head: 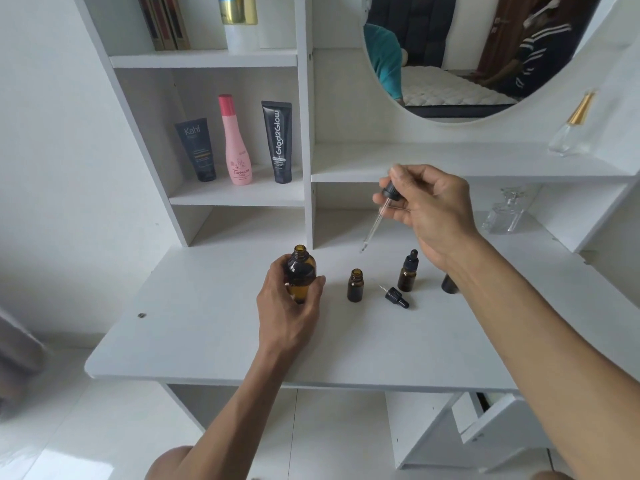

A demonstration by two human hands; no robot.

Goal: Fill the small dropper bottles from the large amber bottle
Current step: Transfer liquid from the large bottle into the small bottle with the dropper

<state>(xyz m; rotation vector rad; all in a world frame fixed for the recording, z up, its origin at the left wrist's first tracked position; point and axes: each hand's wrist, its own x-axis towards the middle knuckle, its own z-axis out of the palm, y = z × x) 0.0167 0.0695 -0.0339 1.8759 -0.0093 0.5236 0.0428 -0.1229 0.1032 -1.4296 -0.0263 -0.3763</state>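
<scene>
Left of centre, your left hand [291, 303] wraps its fingers round the uncapped amber bottle [300, 277], steadying it upright on the desk [194, 327] so the mouth stays open. Just right of it stands the open small bottle [355, 285], ready to receive, its own cap [396, 296] laid beside it. Further right a capped bottle [408, 271] waits. Upper right, your right hand [429, 209] pinches the pipette [375, 216] by its bulb, tip hanging down between the bottles.

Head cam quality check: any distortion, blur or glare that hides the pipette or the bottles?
Head view: wide-angle bowing bends the shelf edges; soft even daylight, faint shadows, no harsh glare; the glass pipette is thin and low-contrast against the white desk; the large amber bottle is sharp; left frame edge blurred.
</scene>
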